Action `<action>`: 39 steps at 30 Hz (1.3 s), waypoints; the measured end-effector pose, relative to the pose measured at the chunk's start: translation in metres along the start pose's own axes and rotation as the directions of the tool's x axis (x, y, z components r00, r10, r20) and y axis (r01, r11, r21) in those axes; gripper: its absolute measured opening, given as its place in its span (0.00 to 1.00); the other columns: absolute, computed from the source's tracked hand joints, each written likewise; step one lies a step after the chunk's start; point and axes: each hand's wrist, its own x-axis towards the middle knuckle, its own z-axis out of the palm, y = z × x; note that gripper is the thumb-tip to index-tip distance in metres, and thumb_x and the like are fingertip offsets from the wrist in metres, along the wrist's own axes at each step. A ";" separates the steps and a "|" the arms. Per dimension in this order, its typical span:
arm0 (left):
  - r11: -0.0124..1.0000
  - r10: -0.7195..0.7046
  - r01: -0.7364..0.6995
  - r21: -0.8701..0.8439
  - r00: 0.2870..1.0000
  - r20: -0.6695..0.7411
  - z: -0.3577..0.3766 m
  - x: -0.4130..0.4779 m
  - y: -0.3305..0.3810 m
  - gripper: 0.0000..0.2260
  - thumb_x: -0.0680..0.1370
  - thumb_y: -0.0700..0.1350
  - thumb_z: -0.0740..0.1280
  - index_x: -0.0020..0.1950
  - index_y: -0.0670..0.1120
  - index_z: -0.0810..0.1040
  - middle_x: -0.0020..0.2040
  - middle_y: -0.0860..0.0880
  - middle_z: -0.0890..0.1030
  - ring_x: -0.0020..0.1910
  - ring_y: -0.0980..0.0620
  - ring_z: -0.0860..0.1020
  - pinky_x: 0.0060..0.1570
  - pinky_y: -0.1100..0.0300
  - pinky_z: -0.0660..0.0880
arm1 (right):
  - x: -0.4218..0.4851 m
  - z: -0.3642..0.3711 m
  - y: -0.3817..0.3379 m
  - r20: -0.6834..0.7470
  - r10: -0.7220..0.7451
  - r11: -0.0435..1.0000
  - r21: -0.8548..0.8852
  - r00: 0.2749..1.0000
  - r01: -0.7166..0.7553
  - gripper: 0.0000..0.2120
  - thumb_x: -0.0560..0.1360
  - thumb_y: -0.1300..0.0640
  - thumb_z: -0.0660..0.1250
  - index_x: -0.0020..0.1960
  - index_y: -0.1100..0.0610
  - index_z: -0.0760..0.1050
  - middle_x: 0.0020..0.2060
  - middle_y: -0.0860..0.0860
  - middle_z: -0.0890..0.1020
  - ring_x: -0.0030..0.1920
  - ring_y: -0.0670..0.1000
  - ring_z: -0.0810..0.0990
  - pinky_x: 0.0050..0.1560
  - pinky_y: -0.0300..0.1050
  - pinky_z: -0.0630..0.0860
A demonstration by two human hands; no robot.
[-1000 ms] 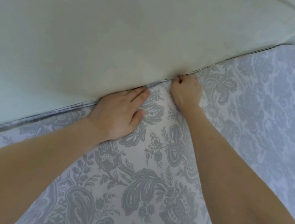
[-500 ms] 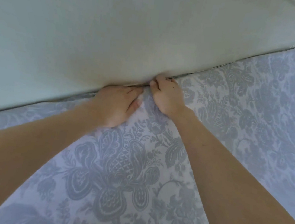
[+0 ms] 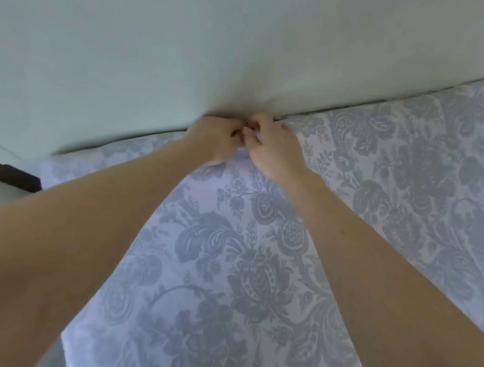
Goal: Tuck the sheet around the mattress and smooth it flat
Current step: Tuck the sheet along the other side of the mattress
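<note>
Pinching a fold of the floral sheet [image 3: 254, 275] with left hand [image 3: 212, 139] and right hand [image 3: 276, 151], both with curled fingers and knuckles touching, right at the crack against the pale wall [image 3: 190, 41]. Elsewhere lying spread flat over the mattress top. Likely to bunch into a ridge if stuffed down in one clump. May also drag slack sideways and wrinkle the smooth stretch, or slip free from a loose pinch.

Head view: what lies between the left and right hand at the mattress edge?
In the head view, only a small bunched fold of sheet. The left hand and right hand nearly touch, and their curled fingers seem to pinch that fold.
</note>
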 end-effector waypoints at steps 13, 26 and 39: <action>0.594 -0.692 0.353 -0.723 0.682 -0.235 0.000 -0.291 -0.115 0.09 0.77 0.39 0.59 0.49 0.48 0.78 0.46 0.51 0.81 0.45 0.53 0.76 0.45 0.63 0.72 | -0.201 0.024 -0.086 0.072 -0.437 0.894 0.143 0.897 0.424 0.14 0.77 0.58 0.57 0.44 0.63 0.79 0.40 0.56 0.84 0.40 0.59 0.81 0.51 0.47 0.72; -0.372 -0.453 0.448 -0.813 0.677 0.580 0.147 -0.438 -0.045 0.16 0.83 0.49 0.52 0.63 0.45 0.74 0.57 0.51 0.78 0.57 0.54 0.76 0.62 0.55 0.72 | -0.333 0.087 -0.137 0.349 -0.756 0.547 -0.131 0.554 0.827 0.14 0.77 0.54 0.58 0.46 0.56 0.82 0.50 0.50 0.84 0.57 0.54 0.79 0.68 0.54 0.63; -0.256 -0.672 0.283 -0.924 0.635 0.381 0.211 -0.421 -0.056 0.19 0.83 0.51 0.49 0.63 0.47 0.75 0.63 0.49 0.73 0.63 0.50 0.71 0.68 0.54 0.65 | -0.241 0.162 -0.197 0.935 -0.178 0.022 -0.308 0.307 0.951 0.28 0.81 0.43 0.41 0.60 0.53 0.76 0.61 0.50 0.78 0.68 0.48 0.69 0.75 0.52 0.48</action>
